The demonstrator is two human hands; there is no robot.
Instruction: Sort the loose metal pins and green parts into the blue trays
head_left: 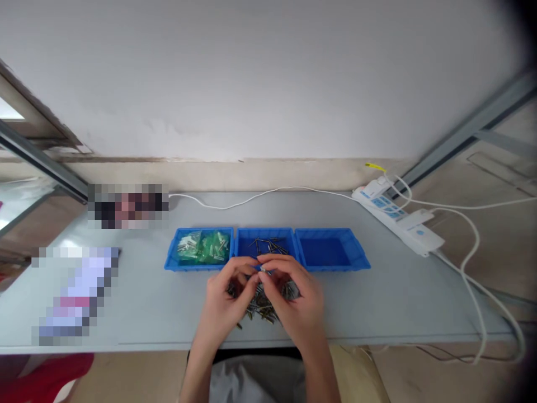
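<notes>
My left hand point(229, 294) and my right hand point(296, 291) meet at the fingertips over the pile. Both are pinched closed around a tiny pale piece point(263, 269), too small to name and mostly covered by the fingers. Under them lies a heap of metal screws point(262, 308), partly hidden by my hands. Just beyond, the middle blue bin point(243, 246) holds several long dark screws point(272, 246). In the left blue bin point(172, 260) are green and whitish plastic wall plugs point(213, 246) with clear bags. The right blue bin point(358, 254) shows its bare bottom.
At the right of the grey table point(394, 308) lies a white power strip point(398, 215) with plugs and cables. A white cable point(251, 198) runs along the wall. Two blurred-out items point(128, 207) point(79, 296) lie on the left side. Metal frame posts point(457, 131) stand at both sides.
</notes>
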